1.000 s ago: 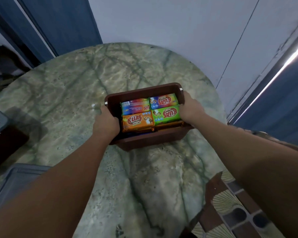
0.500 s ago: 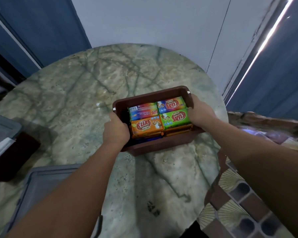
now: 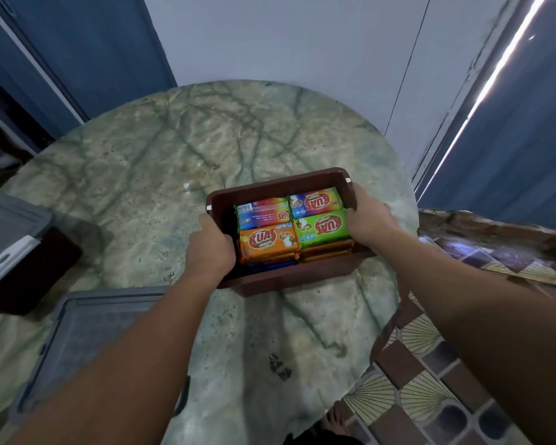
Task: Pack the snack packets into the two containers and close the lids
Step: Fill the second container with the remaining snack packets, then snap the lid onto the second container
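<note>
A brown open container (image 3: pixel 280 187) sits on the round marble table (image 3: pixel 161 162), towards its right edge. Inside it lie several snack packets (image 3: pixel 267 240) in orange, green, blue and rainbow wrappers, stacked in layers. My left hand (image 3: pixel 211 245) grips the container's left wall, fingers curled over the rim. Its right wall is held the same way by my right hand (image 3: pixel 368 220). A grey lid (image 3: pixel 87 329) lies flat on the table at the near left, partly under my left forearm. A second dark container with a grey lid (image 3: pixel 10 232) stands at the far left edge.
A white wall and blue doors stand behind the table. To the right is a patterned tiled floor (image 3: pixel 427 390) below the table's edge. A bare foot shows at the bottom centre.
The view has shifted, so the container sits further right and lower in frame. Both hands keep their hold on its side walls. The grey lid and second container show more at left.
</note>
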Available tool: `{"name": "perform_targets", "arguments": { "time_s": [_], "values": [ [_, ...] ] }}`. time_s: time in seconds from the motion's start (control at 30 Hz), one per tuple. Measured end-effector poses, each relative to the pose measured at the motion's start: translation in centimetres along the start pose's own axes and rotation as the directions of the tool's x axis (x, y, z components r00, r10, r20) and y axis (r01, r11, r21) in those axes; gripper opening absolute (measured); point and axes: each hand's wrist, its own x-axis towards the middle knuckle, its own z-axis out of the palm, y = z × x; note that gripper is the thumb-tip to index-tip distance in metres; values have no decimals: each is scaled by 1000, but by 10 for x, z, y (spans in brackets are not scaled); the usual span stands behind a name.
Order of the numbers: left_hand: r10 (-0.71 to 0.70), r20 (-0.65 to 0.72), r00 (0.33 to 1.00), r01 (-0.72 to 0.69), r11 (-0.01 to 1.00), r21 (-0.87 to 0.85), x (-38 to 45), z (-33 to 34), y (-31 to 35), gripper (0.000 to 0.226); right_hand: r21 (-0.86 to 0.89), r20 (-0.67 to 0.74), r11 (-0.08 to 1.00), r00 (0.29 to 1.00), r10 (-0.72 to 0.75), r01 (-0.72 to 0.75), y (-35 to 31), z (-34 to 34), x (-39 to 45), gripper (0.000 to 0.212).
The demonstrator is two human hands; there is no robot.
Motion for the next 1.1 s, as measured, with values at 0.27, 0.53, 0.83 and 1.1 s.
{"name": "perform_targets", "arguments": {
  "time_s": [0.27, 0.53, 0.83, 1.1],
  "values": [
    [44, 33, 998, -44, 999, -9, -9, -4, -11, 34, 3, -36, 997, 997, 72, -72, -2, 5, -26, 53],
    [112, 105, 988, -109, 993, -38, -20, -16, -40, 36, -4, -74, 990, 987, 142, -143, -6, 18, -65, 51],
    [114, 107, 988, -115, 993, 2, -36, -23, -60, 30, -56, -114, 989, 985, 131, -138, -6, 31, -96, 57],
    [74, 161, 984, -77, 997, 11, -39, -33, -55, 44, -183, -109, 949, 965, 240, -257, -19, 24, -104, 55]
  ]
}}
